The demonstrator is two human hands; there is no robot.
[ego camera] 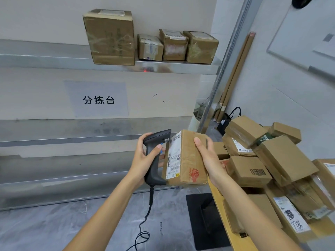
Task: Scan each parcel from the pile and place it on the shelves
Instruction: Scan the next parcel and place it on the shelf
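Both forearms reach forward: the left hand (143, 160) grips a smooth black scanner (154, 156), the right hand (208, 158) clasps a creased, taped cardboard parcel (188, 158) touching the scanner's nose. Rightward lies the boxy pile (268, 160); steel shelves (72, 140) run ahead.

Scanner (154, 156) gripped in left hand (143, 160), nose against labelled parcel (186, 158) in right hand (208, 158).

We see a brown taped parcel (188, 158) held upright, its white label facing a dark corded scanner (155, 156); the pile (268, 160) lies right; four boxes (150, 42) line the top shelf (45, 60).
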